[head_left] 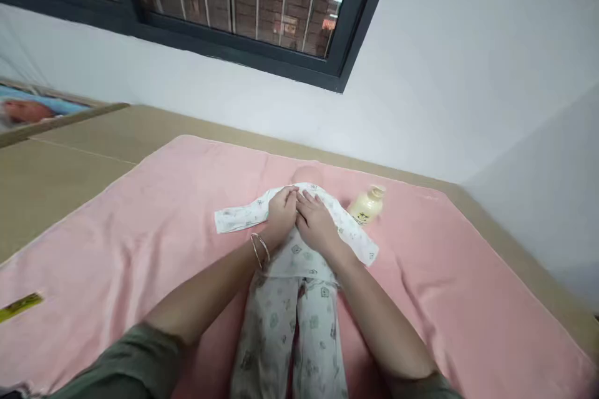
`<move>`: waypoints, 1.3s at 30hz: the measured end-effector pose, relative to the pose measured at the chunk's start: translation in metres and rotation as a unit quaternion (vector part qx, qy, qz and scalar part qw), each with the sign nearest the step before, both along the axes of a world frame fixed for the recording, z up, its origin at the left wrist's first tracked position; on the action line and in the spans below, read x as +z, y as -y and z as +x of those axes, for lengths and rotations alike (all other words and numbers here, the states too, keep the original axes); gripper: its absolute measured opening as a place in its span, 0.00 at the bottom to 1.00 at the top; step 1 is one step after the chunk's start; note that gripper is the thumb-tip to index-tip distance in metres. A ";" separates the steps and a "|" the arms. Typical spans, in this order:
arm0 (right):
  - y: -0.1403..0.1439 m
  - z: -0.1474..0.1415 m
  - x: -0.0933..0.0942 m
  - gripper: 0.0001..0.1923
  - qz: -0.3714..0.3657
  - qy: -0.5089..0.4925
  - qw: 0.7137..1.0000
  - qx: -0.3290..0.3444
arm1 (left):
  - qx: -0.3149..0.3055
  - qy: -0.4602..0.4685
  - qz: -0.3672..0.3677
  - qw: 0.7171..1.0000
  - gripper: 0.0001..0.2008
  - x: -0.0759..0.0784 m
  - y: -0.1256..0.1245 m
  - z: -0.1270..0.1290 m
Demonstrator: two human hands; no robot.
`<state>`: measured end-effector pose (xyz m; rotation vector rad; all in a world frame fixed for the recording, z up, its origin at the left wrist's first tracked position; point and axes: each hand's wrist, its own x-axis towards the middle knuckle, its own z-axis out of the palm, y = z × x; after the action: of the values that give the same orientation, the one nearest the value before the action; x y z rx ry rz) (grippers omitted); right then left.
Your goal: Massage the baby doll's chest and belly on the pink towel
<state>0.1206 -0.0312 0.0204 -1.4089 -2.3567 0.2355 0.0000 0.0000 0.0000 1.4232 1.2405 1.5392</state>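
Observation:
A baby doll lies on its back on a pink towel, its bare head towards the wall. It wears a white printed shirt with the sleeves spread out and matching trousers. My left hand, with bangles on the wrist, and my right hand rest side by side on the doll's chest. Their fingers are closed on the shirt front just below the neck.
A small cream bottle lies on the towel just right of the doll's shoulder. A yellow strip lies at the towel's left edge. Brown board underlies the towel. A white wall and barred window stand behind.

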 end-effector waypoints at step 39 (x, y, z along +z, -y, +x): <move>-0.003 0.007 0.006 0.31 -0.065 0.050 0.970 -0.229 | 0.036 -0.249 0.059 0.966 0.23 -0.026 -0.008 0.001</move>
<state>0.1274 -0.0280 0.0269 -2.0212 -2.0426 0.1942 0.0008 0.0084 -0.0255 1.9428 1.5208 1.3605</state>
